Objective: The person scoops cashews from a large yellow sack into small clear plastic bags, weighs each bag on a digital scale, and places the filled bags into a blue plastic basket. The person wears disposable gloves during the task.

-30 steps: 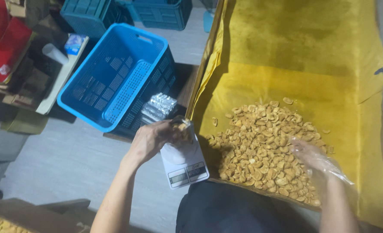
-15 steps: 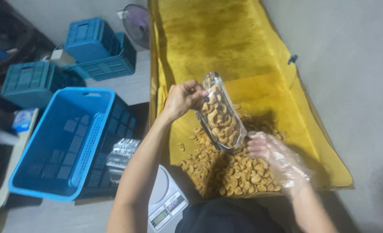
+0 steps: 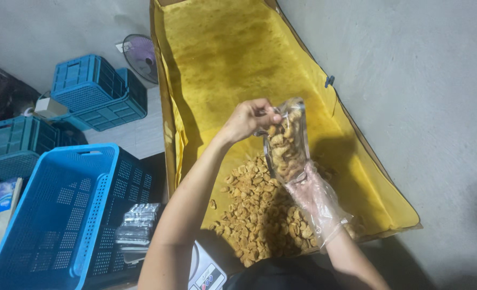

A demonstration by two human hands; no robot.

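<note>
My left hand (image 3: pixel 247 119) pinches the top edge of a clear plastic pouch (image 3: pixel 285 144) filled with light-brown nut pieces, holding it upright above the pile. My right hand (image 3: pixel 318 200), covered by a thin clear plastic glove, cups the pouch from below. Under both hands lies a heap of the same nut pieces (image 3: pixel 260 215) on a long yellow sheet (image 3: pixel 233 59) that lines a shallow trough.
A bright blue plastic crate (image 3: pixel 50 215) stands at lower left, with a stack of silvery pouches (image 3: pixel 136 228) beside it. A small white scale (image 3: pixel 206 274) sits near my body. More blue crates (image 3: pixel 93 91) and a fan (image 3: pixel 139 53) stand farther back.
My left hand lifted the filled pouch from near the scale up over the nut pile. My gloved right hand came off the pile and now supports the pouch's bottom. The view has swung right.
</note>
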